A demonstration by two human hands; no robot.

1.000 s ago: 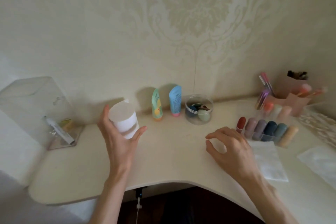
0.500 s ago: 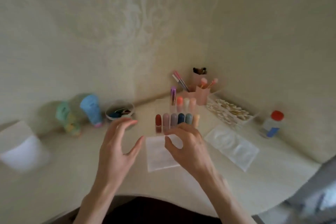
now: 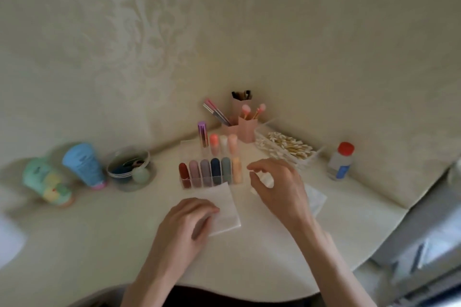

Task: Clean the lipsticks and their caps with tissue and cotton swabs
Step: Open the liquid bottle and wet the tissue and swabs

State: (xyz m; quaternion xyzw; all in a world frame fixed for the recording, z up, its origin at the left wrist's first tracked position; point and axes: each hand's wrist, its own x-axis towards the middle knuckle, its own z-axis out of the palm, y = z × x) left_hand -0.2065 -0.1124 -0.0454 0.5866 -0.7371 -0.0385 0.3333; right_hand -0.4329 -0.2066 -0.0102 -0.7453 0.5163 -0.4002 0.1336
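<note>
A clear organiser (image 3: 185, 185) holds a front row of lipsticks (image 3: 215, 167) in red, pink, mauve, navy, grey-green and orange, with a purple metallic one (image 3: 202, 133) and three pale ones behind. A white tissue (image 3: 225, 207) lies flat on the table just in front of the organiser. My left hand (image 3: 183, 225) rests on the tissue's left part, fingertips bent down onto it. My right hand (image 3: 279, 190) hovers to the right of the organiser, fingers loosely curved; I see nothing gripped in it. A clear tray of cotton swabs (image 3: 287, 147) stands at the back right.
A red-capped clear bottle (image 3: 340, 161) stands at the right. A clear packet (image 3: 318, 197) lies under my right hand. Pink brush holders (image 3: 245, 128) fill the corner. A round clear jar (image 3: 129, 167), a blue tube (image 3: 84, 164) and a green tube (image 3: 47, 182) stand at the left.
The view swung right from the white jar to the lipstick corner. My left hand let go of the jar and came down onto the tissue. My right hand moved right of the organiser.
</note>
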